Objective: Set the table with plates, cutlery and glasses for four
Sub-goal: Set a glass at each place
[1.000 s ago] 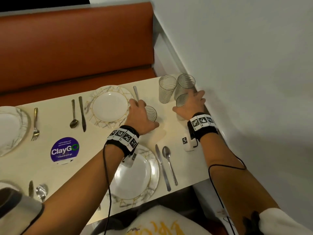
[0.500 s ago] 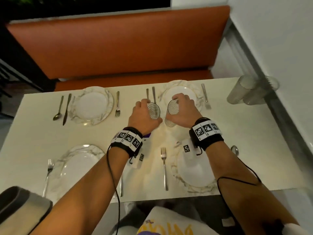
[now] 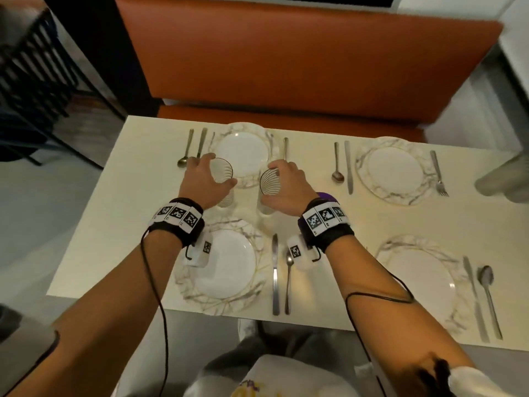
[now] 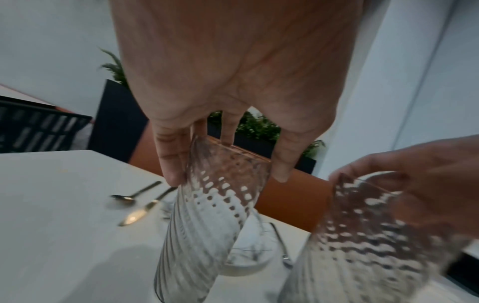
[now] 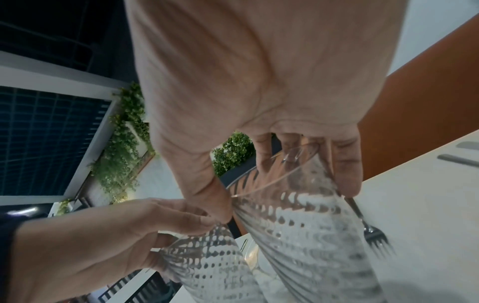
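My left hand (image 3: 213,174) grips a ribbed clear glass (image 3: 226,196) near its rim, and my right hand (image 3: 269,183) grips a second ribbed glass (image 3: 266,204) the same way. Both glasses hang side by side between the far left plate (image 3: 243,153) and the near left plate (image 3: 226,265). I cannot tell whether their bases touch the table (image 3: 114,224). In the left wrist view the left hand (image 4: 226,178) pinches its glass (image 4: 202,235). In the right wrist view the right hand (image 5: 285,198) holds its glass (image 5: 311,246). All the plates have cutlery beside them.
Two more plates lie to the right, the far one (image 3: 393,170) and the near one (image 3: 420,285). Blurred glasses (image 3: 501,181) stand at the table's right end. An orange bench (image 3: 286,67) runs behind the table. A purple sticker (image 3: 326,195) shows past my right wrist.
Both hands have carried their glasses from the wall end of the table leftward to the left pair of settings. The head view has swung left with them.
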Motion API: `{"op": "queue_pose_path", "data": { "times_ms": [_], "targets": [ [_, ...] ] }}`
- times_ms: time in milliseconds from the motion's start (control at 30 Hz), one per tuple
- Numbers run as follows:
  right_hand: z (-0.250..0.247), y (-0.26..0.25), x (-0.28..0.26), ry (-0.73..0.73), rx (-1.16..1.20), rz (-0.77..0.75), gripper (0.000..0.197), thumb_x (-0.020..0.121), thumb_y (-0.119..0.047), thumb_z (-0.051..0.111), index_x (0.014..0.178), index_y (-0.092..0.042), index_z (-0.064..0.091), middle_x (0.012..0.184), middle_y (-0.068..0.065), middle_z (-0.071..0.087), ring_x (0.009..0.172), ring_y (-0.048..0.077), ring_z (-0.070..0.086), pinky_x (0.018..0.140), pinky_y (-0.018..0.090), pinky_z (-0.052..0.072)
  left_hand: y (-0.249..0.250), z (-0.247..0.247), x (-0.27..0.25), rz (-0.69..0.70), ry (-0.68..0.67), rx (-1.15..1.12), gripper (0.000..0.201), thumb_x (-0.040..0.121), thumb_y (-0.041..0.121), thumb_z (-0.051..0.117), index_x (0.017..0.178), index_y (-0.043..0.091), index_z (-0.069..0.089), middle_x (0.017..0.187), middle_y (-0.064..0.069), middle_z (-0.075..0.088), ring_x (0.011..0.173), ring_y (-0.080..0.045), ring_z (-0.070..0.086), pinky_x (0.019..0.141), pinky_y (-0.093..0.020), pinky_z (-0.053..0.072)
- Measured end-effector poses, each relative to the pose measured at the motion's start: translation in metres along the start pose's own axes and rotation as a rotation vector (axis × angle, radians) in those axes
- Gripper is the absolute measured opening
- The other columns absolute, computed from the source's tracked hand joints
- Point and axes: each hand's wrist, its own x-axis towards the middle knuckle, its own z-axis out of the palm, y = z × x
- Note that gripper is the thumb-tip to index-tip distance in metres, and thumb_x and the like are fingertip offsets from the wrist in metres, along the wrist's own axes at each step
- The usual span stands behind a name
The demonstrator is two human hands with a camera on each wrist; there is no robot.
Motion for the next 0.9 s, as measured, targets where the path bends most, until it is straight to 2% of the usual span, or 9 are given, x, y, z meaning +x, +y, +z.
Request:
{"op": "queue_pose_path", "data": {
  "times_ms": [100,233,467,667,900],
  "targets": [
    [0.011,-0.010,0.005,-0.030,-0.012,0.013,0.080,0.075,-0.032,0.081,0.143,-0.023,0.039,0.141,0.008,0.041,0.130,0.030,0.039,0.106,0.045,0.044,-0.026,-0.012,0.013,-0.035,-0.014,-0.010,0.084,0.083,0.037,0.082,0.152,0.013,0.041,0.147,-0.018,0.039,0.132,-0.038,0.049,0.115,-0.046,0.041],
    [0.020,-0.015,0.011,-0.046,-0.029,0.039,0.081,0.075,-0.032,0.082,0.143,-0.024,0.040,0.139,0.008,0.042,0.132,0.030,0.038,0.106,0.045,0.044,-0.044,-0.020,0.026,-0.052,-0.027,-0.010,0.083,0.084,0.035,0.080,0.153,0.015,0.039,0.148,-0.018,0.037,0.132,-0.041,0.050,0.114,-0.050,0.043],
    [0.027,-0.008,0.013,-0.107,-0.062,0.084,0.084,0.077,-0.034,0.083,0.146,-0.023,0.038,0.147,0.009,0.040,0.135,0.033,0.037,0.106,0.043,0.043,-0.047,-0.023,0.037,-0.063,-0.055,0.013,0.081,0.085,0.035,0.077,0.153,0.018,0.036,0.149,-0.017,0.034,0.134,-0.043,0.047,0.111,-0.054,0.045],
    [0.026,-0.002,0.007,-0.148,-0.090,0.072,0.084,0.077,-0.031,0.083,0.147,-0.024,0.037,0.144,0.008,0.040,0.132,0.031,0.038,0.101,0.041,0.044,-0.046,-0.022,0.035,-0.078,-0.068,0.018,0.081,0.085,0.032,0.076,0.152,0.019,0.034,0.149,-0.016,0.033,0.134,-0.043,0.045,0.111,-0.056,0.044],
    [0.023,-0.004,0.004,-0.186,-0.130,0.080,0.086,0.076,-0.033,0.083,0.147,-0.024,0.036,0.143,0.006,0.041,0.132,0.029,0.038,0.101,0.043,0.047,-0.040,-0.023,0.036,-0.111,-0.074,0.055,0.086,0.085,0.031,0.076,0.155,0.015,0.029,0.151,-0.017,0.031,0.135,-0.044,0.043,0.110,-0.056,0.043]
  ]
}}
